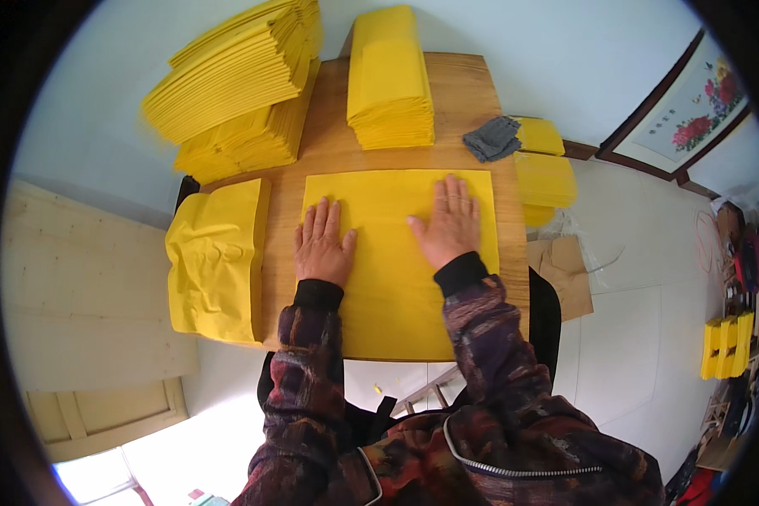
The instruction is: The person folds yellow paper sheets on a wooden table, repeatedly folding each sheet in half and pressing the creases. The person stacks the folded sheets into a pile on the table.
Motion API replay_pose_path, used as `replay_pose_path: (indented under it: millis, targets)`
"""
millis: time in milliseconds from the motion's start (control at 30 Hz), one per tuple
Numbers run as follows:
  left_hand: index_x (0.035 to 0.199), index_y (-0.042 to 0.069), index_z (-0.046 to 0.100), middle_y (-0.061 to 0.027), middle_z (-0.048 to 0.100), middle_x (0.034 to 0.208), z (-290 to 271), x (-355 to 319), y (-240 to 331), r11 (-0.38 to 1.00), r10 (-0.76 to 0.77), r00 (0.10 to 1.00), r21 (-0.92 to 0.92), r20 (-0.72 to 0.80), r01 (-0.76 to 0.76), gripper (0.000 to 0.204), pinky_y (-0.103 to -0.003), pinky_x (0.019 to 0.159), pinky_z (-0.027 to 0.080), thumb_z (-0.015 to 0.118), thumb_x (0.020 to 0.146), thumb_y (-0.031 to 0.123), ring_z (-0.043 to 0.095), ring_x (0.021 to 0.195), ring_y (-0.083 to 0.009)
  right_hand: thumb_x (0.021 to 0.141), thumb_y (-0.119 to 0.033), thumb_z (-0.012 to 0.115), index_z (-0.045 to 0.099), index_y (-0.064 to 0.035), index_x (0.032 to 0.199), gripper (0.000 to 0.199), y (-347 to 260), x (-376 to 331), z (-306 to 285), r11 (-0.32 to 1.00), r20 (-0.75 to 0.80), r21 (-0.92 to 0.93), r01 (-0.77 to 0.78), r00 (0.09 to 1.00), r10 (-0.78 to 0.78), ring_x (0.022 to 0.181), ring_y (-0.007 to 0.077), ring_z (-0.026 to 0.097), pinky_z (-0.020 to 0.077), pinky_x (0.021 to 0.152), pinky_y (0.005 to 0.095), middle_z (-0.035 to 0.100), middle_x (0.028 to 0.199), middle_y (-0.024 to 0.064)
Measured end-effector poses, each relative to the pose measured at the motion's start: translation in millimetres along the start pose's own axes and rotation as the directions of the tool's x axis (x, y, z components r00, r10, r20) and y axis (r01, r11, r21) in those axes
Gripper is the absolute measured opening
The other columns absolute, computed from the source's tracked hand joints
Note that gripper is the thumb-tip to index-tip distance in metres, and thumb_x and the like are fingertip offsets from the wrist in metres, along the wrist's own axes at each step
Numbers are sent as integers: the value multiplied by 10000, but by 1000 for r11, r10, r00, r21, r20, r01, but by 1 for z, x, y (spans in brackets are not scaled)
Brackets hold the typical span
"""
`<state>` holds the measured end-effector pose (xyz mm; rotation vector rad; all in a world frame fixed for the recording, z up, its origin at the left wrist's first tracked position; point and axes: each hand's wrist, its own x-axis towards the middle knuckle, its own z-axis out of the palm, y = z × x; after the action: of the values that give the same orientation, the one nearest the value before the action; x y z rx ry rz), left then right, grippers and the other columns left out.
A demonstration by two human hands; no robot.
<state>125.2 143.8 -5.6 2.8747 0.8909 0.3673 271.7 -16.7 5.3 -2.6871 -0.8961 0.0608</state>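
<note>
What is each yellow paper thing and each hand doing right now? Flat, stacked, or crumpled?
Big yellow sheet: spread flat on the table.
Left hand: open, palm down on the sheet.
Right hand: open, palm down on the sheet.
Left pile: stacked, top sheet crumpled.
Back-left stacks: folded, piled high, slanting.
Middle stack: folded, piled neatly.
Grey cloth: bunched up.

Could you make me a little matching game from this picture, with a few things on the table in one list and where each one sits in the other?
Things:
1. flat yellow sheet
2. grey cloth
3. crumpled yellow stack
4. neat folded stack

Places:
A. at the table's left edge
B. at the far middle of the table
C. under both hands
D. near the table's right edge

Pairs: 1-C, 2-D, 3-A, 4-B
</note>
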Motion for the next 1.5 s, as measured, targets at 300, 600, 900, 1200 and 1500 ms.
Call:
replay_pose_path:
  millis: [300,600,900,1200,1500]
  targets:
    - [1450,160,354,-67,273,1542,-5,-3,5,999,-47,997,2,54,47,577,-425,1150,183,443,939,411,225,1426,-263,904,-521,476,279,-42,1467,765,47,-5,-11,998,-8,-62,-4,1000,3,1450,261,125,77,1169,447,198,1561,105]
    - [1456,161,343,-55,252,1551,-4,-19,23,986,-168,985,3,49,168,595,-434,1162,141,408,943,455,202,1434,-253,889,-405,543,352,-17,1420,684,12,-20,-28,954,53,-126,272,962,-268,1425,283,217,163,1144,486,272,1529,136]
    - [1460,165,336,-46,248,1554,-2,-18,20,987,-161,986,15,43,160,597,-432,1165,133,398,943,457,202,1436,-244,885,-479,540,276,-30,1461,777,-14,-69,4,963,57,72,260,963,-264,1449,261,138,100,1164,466,182,1564,111]
    - [1444,160,359,-48,269,1545,-5,-17,22,986,-165,986,35,32,164,578,-439,1153,171,406,941,442,226,1424,-257,898,-499,517,229,-36,1474,794,68,-73,-40,991,148,-70,115,984,-104,1447,267,128,104,1161,460,167,1566,102]
    - [1441,153,362,-58,285,1536,0,-18,21,987,-146,989,62,6,146,571,-456,1139,193,410,947,435,239,1419,-258,885,-505,508,265,-27,1466,790,-20,-98,-19,923,192,98,372,903,-384,1454,276,120,103,1161,485,174,1564,132]
